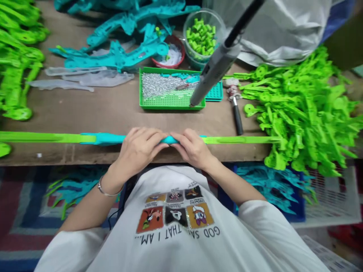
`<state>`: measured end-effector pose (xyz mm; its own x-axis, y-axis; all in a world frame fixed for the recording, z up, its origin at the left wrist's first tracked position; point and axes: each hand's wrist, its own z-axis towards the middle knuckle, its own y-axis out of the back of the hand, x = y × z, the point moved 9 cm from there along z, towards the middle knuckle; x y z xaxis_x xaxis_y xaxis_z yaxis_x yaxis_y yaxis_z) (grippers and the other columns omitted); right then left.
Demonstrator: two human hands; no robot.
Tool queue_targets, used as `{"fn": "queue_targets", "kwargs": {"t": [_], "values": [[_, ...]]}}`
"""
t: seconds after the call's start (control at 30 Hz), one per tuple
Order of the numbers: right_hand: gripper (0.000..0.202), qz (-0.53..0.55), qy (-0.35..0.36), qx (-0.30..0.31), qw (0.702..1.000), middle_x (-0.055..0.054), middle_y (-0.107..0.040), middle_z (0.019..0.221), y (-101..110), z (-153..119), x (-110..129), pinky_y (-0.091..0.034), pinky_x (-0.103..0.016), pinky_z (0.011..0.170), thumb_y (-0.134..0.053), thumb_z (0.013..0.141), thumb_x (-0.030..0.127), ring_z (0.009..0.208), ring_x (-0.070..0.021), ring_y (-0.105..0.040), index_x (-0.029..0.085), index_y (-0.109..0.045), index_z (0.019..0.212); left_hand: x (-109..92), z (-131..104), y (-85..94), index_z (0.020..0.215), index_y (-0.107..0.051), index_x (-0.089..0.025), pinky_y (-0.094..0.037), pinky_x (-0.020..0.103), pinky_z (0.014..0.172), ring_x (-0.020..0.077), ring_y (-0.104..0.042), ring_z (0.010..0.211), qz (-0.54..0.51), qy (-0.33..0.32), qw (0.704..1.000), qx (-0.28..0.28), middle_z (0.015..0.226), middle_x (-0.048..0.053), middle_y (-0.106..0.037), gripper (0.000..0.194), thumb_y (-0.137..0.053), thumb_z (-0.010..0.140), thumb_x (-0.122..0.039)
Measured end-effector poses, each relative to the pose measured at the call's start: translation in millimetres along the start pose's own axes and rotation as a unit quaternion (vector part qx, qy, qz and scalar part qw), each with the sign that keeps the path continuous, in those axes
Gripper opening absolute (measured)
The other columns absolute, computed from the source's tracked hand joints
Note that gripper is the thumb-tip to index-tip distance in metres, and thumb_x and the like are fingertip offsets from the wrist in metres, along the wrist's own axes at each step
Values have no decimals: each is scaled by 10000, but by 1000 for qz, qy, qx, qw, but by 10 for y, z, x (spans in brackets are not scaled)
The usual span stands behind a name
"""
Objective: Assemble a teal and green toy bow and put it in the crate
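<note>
A long thin plastic toy piece (pixel 93 138), teal in the middle with bright green ends, lies across the front edge of the wooden table (pixel 113 109). My left hand (pixel 140 149) and my right hand (pixel 193 148) both close on its teal middle, thumbs almost meeting. A bracelet is on my left wrist. The green ends stretch far left and right past both hands.
Behind stands a green tray (pixel 170 102) of small silver screws, with a hanging grey electric screwdriver (pixel 215 68) over it. A hammer (pixel 236 113) lies to its right. Heaps of green parts (pixel 300 109) sit on both sides, teal parts (pixel 124 53) at the back, and a bowl of green pegs (pixel 202 36).
</note>
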<state>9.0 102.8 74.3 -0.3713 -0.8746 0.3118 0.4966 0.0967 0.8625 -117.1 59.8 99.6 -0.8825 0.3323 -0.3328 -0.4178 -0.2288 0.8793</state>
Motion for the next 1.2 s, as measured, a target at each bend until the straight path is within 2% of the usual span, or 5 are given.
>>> {"fn": "queue_targets", "kwargs": {"t": [0.4,0.53,0.63,0.87,1.2], "values": [[366,5,4,19,1000,-126,-703,1128,-12,-122,-72,-557,-378,881,-535,1015,291,1041,-215,-666,200,-619,1360,490,-162,-177,1080,-640,-196,-477,410,714,311,-710,797,109,145,983,18,880,120,-737,602,-600,864,-757],[415,-133,22,-275,952,-93,-657,1070,849,-583,-224,-574,-466,801,-348,1034,410,977,-271,-661,387,-586,1372,536,-279,-244,694,-558,-232,-380,362,591,288,-662,669,185,165,962,112,647,80,-643,626,-468,885,-821],[528,-261,-212,-465,819,-164,-545,1095,1434,-1065,-960,-546,-514,810,-163,1040,352,999,-302,-627,242,-510,1422,456,-407,-225,748,-603,-233,-330,343,558,300,-680,705,208,181,950,146,694,90,-690,651,-372,923,-816],[527,-165,-446,-96,874,-230,-601,1169,667,-1043,-2807,-450,-528,993,-637,936,482,1099,-294,-560,44,-566,1219,79,-884,-515,810,-649,-208,-294,314,550,323,-730,776,169,238,917,273,767,142,-751,594,-433,946,-745],[380,-141,-498,-34,855,-214,-626,1203,894,-1010,-2541,-474,-420,973,-518,999,207,1062,-232,-631,-2,-563,1313,-75,-1164,-909,1030,-707,-200,-430,359,639,413,-746,909,79,317,856,402,897,192,-779,617,-367,977,-712]]}}
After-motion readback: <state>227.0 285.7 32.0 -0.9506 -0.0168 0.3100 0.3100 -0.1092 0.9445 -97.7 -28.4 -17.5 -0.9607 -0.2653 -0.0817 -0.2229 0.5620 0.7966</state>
